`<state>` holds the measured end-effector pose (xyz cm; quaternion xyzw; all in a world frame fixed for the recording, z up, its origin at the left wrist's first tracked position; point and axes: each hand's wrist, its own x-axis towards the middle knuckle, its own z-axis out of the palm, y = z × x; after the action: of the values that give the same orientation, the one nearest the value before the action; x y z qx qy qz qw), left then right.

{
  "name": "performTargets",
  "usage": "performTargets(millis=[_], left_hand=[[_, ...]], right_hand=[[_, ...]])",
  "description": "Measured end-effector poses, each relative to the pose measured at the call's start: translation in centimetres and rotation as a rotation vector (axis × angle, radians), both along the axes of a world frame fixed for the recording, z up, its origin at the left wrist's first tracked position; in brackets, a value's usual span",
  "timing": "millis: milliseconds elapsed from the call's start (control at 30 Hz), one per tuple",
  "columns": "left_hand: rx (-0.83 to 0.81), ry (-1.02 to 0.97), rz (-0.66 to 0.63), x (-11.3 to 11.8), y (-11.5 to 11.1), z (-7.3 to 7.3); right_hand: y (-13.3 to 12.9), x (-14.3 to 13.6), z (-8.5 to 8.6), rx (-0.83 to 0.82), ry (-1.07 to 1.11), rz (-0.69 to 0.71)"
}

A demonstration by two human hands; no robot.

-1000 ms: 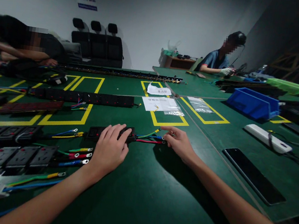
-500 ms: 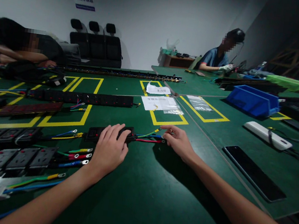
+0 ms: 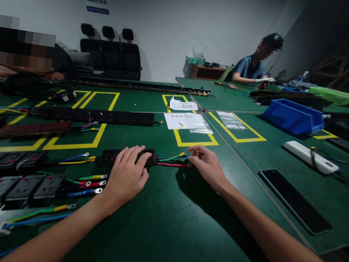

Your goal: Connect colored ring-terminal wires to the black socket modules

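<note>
Two bare hands busy at a black socket strip on the green worktop

From where I stand, the left hand holds the strip down, fingers draped over its top, while the right hand has thumb and forefinger narrowed at the far end of the green-and-yellow wire; whether they grip it I cannot tell. The red wire runs just below, its ring terminal near the thumb. Left of the strip lie rows of socket modules with lugged leads; to the right, a dark phone and a white power strip, with a blue bin behind. Across the worktop sits a co-worker in pale gloves
</note>
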<state>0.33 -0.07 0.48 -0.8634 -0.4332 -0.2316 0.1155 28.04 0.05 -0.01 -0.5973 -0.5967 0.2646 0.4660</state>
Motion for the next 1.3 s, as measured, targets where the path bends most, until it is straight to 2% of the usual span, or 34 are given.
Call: performTargets(millis=[100, 233, 400, 633, 733, 1067, 1167, 1300], left_hand=[[-0.006, 0.004, 0.006, 0.0, 0.0, 0.0], [-0.012, 0.008, 0.010, 0.0, -0.1, 0.1], [-0.017, 0.012, 0.015, 0.0, -0.2, 0.2], [-0.016, 0.010, 0.009, 0.0, -0.1, 0.2], [-0.017, 0.009, 0.005, -0.1, -0.1, 0.1], [-0.014, 0.012, 0.010, 0.1, -0.1, 0.2], [-0.021, 0.012, 0.012, 0.1, -0.2, 0.3], [-0.024, 0.008, 0.012, 0.1, -0.2, 0.4]], right_hand=[[-0.3, -0.2, 0.3, 0.029, -0.043, -0.039], [-0.8, -0.3, 0.9, -0.013, -0.107, -0.075], [-1.4, -0.3, 1.8, -0.070, -0.341, -0.158], [-1.8, -0.8, 2.2, -0.171, -0.630, -0.109], [-1.7, -0.8, 2.1, -0.202, -0.601, -0.112], [-0.8, 0.1, 1.6, -0.216, -0.260, -0.105], [-0.8, 0.1, 1.7, -0.220, -0.274, -0.122], [-1.1, -0.1, 1.8, -0.141, -0.332, -0.145]])
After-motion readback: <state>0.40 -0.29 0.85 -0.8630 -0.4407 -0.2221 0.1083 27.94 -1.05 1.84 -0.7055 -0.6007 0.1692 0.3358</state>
